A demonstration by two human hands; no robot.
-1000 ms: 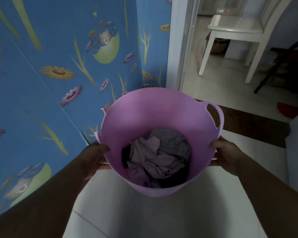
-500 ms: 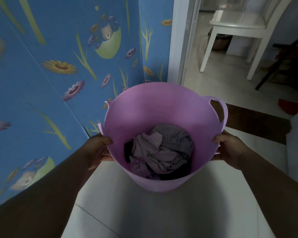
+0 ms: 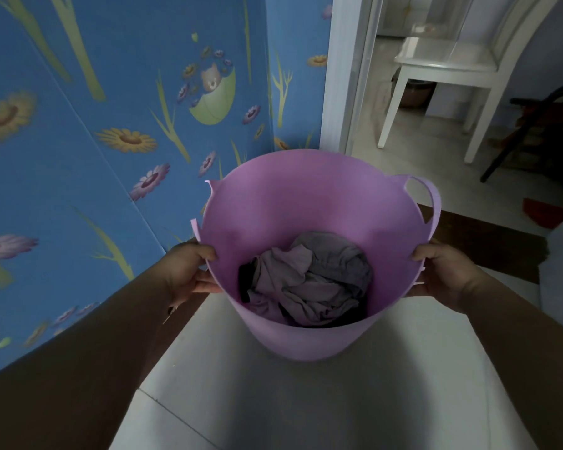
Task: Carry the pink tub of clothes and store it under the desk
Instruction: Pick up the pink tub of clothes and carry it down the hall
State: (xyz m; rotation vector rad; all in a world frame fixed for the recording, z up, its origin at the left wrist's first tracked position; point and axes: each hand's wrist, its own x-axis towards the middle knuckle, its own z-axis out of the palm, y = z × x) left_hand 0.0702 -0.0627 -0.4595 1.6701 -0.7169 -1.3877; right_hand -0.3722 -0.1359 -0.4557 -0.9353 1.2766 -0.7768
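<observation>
Between your left hand (image 3: 189, 271) and right hand (image 3: 442, 271), both clamped on its rim, the pink tub (image 3: 309, 203) of clothes (image 3: 306, 277) rides above the floor; no desk visible yet, so storing remains.

my fingers (image 3: 205, 284) disappear behind the tub (image 3: 306, 196) wall, the clothes (image 3: 306, 280) cover its bottom, and the white chair (image 3: 442, 60) is cut off by the top edge.

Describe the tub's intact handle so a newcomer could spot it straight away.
Start at the pink tub held between the left hand and right hand. On its right rim, above the right hand, a closed loop handle arches outward; the left rim shows only broken stubs.
</observation>
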